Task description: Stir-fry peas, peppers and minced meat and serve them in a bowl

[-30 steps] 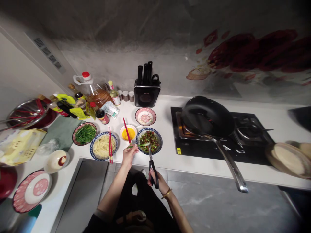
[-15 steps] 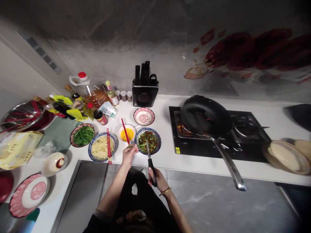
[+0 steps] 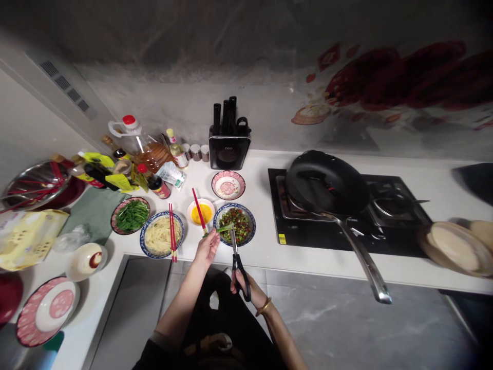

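Note:
My left hand [image 3: 208, 248] pinches a thin strip of green vegetable [image 3: 225, 228], its exact kind unclear. The strip reaches over a blue-rimmed bowl [image 3: 253, 218] of chopped green and red pieces [image 3: 239, 218]. My right hand [image 3: 248, 287] grips black-handled scissors [image 3: 238, 263] by the loops. Their blades point away from me over the near side of that bowl, close to the strip's end. Just left of the bowl stands a small bowl of beaten egg [image 3: 200, 215], with red chopsticks [image 3: 197, 203] across it.
Left are a bowl of noodles [image 3: 157, 234] with chopsticks on it, and a plate of cut greens [image 3: 133, 215]. Behind stand a pink plate [image 3: 228, 192] and a knife block [image 3: 229, 151]. A wok [image 3: 327, 185] sits on the right, its handle [image 3: 365, 267] jutting past the counter edge.
The scissors' handles are spread wider now, and my right hand has shifted slightly left. The green strip has tilted up a little at its free end.

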### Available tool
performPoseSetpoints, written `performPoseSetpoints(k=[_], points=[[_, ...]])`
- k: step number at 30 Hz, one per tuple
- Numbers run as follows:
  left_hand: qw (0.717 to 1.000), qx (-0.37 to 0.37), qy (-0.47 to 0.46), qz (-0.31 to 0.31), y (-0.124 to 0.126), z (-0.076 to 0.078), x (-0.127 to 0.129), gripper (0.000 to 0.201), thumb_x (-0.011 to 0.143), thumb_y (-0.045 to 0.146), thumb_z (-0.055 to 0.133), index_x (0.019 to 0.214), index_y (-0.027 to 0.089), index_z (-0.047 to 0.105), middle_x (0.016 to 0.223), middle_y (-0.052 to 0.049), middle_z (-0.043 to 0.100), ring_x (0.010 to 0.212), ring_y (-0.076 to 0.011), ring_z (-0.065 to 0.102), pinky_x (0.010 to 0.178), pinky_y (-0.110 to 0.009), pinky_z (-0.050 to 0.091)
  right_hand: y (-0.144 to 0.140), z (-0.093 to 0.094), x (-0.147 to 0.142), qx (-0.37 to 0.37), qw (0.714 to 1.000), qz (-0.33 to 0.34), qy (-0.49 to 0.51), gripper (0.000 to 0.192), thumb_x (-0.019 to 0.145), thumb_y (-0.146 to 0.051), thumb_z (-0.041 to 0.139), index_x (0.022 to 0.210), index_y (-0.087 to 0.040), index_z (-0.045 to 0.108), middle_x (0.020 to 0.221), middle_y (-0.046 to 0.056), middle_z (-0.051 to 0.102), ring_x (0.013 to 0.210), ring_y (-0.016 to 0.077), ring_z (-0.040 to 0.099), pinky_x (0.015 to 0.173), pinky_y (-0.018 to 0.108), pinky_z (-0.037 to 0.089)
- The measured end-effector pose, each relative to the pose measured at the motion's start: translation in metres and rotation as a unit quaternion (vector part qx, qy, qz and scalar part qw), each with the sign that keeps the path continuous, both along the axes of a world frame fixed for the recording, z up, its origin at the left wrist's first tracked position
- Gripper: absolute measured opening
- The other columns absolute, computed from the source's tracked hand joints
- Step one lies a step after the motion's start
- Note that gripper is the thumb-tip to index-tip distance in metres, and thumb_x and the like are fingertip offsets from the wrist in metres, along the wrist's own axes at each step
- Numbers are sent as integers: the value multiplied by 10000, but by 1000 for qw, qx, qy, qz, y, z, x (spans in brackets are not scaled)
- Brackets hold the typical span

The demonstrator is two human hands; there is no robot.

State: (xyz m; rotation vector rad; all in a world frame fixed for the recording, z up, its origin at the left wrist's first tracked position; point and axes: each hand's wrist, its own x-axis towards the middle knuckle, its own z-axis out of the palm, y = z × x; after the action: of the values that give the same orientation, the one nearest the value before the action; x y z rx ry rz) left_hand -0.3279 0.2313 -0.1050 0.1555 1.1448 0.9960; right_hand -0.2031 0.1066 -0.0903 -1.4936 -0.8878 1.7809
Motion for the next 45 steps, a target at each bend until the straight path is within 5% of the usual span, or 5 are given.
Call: performPoseSetpoints(k=[10,23,33,39,45], points=[[996,37,73,-29,-1,8,1,290,507,316,804,654,111,660,632,-57,664,578,-121,626,647,-251,502,6,7,7,13,993,-1,-121,469,700,-684,440,684,-216,403,453,-54,473,444,122,487,485,265,399],[994,73,74,-29,5,9,-1,311,500,312,806,670,93,666,623,-54,670,579,-128,631,672,-277,508,-8,-18,18,-39,999,33,5,522,725,-697,402,777,-180,453,520,-24,552,489,117,527,537,264,407],[996,88,20,14,8,11,1,288,507,272,807,697,113,661,651,-30,675,649,-119,641,733,-257,490,-5,-16,17,-46,998,36,13,543,719,-714,391,778,-178,453,544,-17,558,504,119,531,557,272,414],[999,40,16,-29,2,10,5,275,519,258,807,708,107,676,664,-51,680,631,-126,641,738,-268,493,-2,-12,12,22,999,31,-29,491,732,-683,419,777,-195,443,541,-31,531,507,118,524,546,263,414],[998,45,31,-36,-1,7,8,298,499,261,815,707,103,671,638,-46,677,604,-124,637,704,-265,502,9,-3,8,-13,997,-11,-80,493,711,-691,426,736,-199,431,430,-51,500,395,114,486,439,242,372]])
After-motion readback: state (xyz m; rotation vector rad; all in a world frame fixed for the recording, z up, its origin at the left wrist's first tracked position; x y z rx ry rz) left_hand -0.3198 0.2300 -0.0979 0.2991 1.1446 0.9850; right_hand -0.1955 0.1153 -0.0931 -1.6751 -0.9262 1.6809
